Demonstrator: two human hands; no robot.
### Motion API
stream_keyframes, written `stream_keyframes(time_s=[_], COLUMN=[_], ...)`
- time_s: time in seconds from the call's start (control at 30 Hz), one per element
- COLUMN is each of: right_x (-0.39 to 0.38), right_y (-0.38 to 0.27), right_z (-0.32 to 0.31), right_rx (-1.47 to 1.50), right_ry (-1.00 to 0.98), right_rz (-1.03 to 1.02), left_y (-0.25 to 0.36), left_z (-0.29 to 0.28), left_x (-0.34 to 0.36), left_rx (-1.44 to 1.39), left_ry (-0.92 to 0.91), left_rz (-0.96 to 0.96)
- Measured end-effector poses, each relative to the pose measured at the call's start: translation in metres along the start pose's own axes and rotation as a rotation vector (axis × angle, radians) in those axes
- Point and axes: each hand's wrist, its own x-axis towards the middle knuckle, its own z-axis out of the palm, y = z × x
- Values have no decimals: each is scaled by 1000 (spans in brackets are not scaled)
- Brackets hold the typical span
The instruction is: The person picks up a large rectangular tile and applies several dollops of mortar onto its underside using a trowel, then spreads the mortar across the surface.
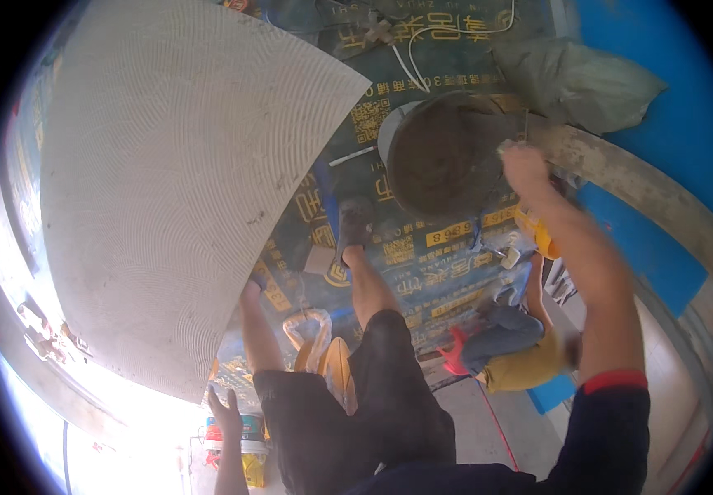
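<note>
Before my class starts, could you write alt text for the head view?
A person's right hand is at the right side of a round grey bucket, with a large, pale, ridged panel to the left. The left hand is open; another person is at lower right.

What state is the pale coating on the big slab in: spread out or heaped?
Spread out: curved, comb-like ridges of the coating run across much of the slab, with no heap showing.

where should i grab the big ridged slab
The slab is probably best held by its long right edge, coming from the right: that edge faces the person's legs, while its broad face is covered in combed ridges a palm could smear.
</note>
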Motion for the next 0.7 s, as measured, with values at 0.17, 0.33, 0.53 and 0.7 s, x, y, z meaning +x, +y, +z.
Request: stream_keyframes(time_s=[0.17,0.33,0.53,0.7], right_x=[21,-8,-18,-36], right_y=[-31,-79,-113,-126], right_z=[88,146,134,127], right_rx=[325,1540,1999,2015], right_ry=[-210,-312,-201,-133], right_rz=[134,580,594,589], left_y=[-20,30,72,76], left_z=[35,30,12,14], left_x=[-27,-46,-69,-64], left_rx=[-184,-273,-312,-130], left_ry=[-25,-28,-17,34], left_rz=[-129,-126,-123,5])
